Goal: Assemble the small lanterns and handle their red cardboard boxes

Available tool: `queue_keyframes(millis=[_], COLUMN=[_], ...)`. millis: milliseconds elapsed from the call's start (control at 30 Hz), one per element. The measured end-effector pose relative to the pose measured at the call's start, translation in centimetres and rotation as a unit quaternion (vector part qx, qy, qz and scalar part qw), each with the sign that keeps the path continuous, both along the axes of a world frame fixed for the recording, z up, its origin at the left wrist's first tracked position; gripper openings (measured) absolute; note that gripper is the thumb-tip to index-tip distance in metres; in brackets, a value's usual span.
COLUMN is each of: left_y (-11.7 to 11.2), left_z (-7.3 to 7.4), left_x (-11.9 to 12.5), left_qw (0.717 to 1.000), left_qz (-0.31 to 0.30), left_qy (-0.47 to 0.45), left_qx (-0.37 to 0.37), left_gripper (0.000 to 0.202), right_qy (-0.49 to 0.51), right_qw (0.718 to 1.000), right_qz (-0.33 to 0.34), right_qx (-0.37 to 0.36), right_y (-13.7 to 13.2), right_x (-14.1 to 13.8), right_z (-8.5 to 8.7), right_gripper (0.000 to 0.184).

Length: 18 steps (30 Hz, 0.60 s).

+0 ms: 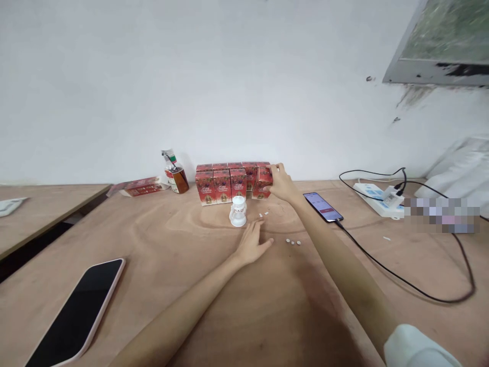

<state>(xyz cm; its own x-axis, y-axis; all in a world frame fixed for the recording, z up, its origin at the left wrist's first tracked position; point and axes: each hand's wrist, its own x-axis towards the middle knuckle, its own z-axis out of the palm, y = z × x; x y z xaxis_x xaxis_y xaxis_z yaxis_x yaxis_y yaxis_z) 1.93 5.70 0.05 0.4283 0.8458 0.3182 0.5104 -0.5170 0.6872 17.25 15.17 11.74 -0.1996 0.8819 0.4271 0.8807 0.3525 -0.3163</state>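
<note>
Several small red boxes (222,183) stand in rows at the far side of the wooden table (153,244), against the white wall. My right hand (281,183) reaches out and grips the rightmost red box (263,181), fingers wrapped round its top and side. My left hand (252,243) lies flat on the table with fingers stretched out, holding nothing. Just beyond its fingertips stands a small white lantern-shaped object (238,212). A few tiny white pieces (293,242) lie to the right of my left hand.
A dark phone in a pink case (78,311) lies at the near left. A lit phone (323,206) is plugged by a black cable (401,279) into a white power strip (378,199). A spray bottle (174,173) and a flattened red box (139,186) sit at the back left.
</note>
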Motion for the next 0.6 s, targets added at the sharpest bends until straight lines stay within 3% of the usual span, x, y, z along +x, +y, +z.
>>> queue_keyframes(millis=[167, 333, 467, 533, 600], left_y=[-0.1, 0.1, 0.4, 0.7, 1.0], left_z=[0.4, 0.3, 0.2, 0.4, 0.6], left_x=[-0.2, -0.2, -0.4, -0.9, -1.5], left_qw=[0.999, 0.996, 0.993, 0.995, 0.993], left_qz=[0.023, 0.038, 0.06, 0.069, 0.058], left_qy=[-0.009, -0.055, -0.096, -0.068, 0.015], left_qx=[-0.032, -0.053, -0.046, 0.011, 0.106], left_gripper=[0.038, 0.028, 0.021, 0.024, 0.027], right_qy=[-0.005, 0.012, 0.024, 0.039, 0.066], right_qw=[0.999, 0.998, 0.996, 0.994, 0.995], right_qz=[0.02, 0.069, 0.084, 0.106, 0.078], right_qx=[-0.027, -0.008, 0.011, 0.013, -0.017], right_y=[3.6, 4.8, 2.2, -0.5, -4.0], right_x=[-1.7, -2.3, -0.3, 1.8, 4.5], right_z=[-2.0, -3.3, -4.2, -5.3, -7.0], right_gripper=[0.067, 0.071, 0.07, 0.062, 0.059])
